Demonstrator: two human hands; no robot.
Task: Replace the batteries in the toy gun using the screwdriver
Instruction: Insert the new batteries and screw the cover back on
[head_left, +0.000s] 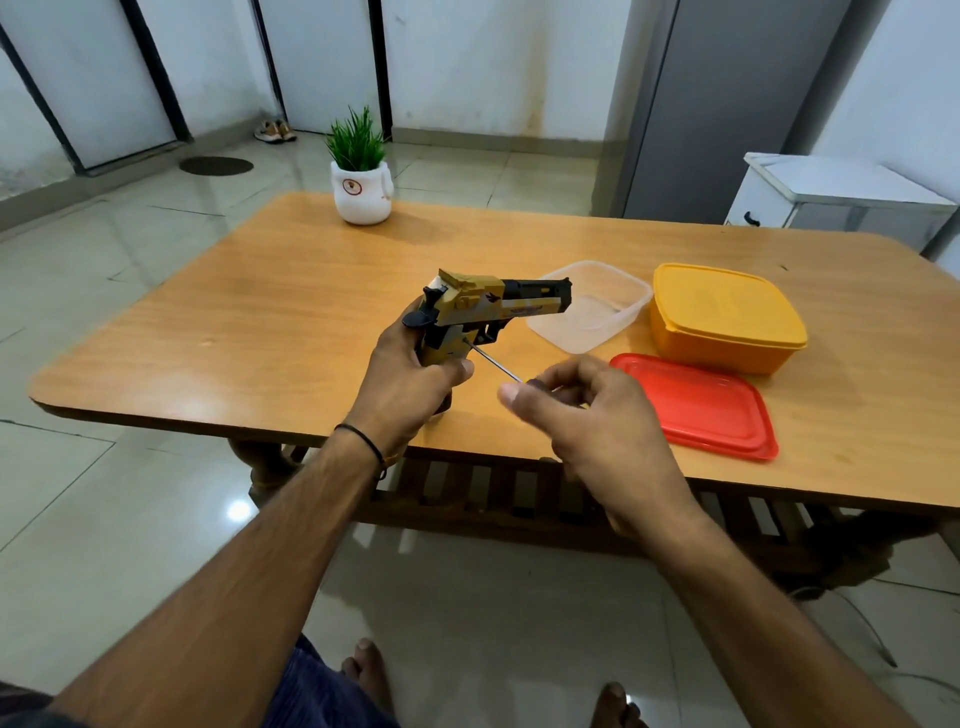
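My left hand (410, 374) grips the gold-black plastic toy gun (498, 301), right hand (587, 415) pinches the thin metal screwdriver (496, 364) at its grip; batteries not yet swapped.

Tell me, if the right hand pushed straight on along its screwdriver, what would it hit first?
Probably the toy gun: the screwdriver in the right hand has its tip at the gun's grip, which the left hand holds. Left fingertips lie close by; depth is unclear.
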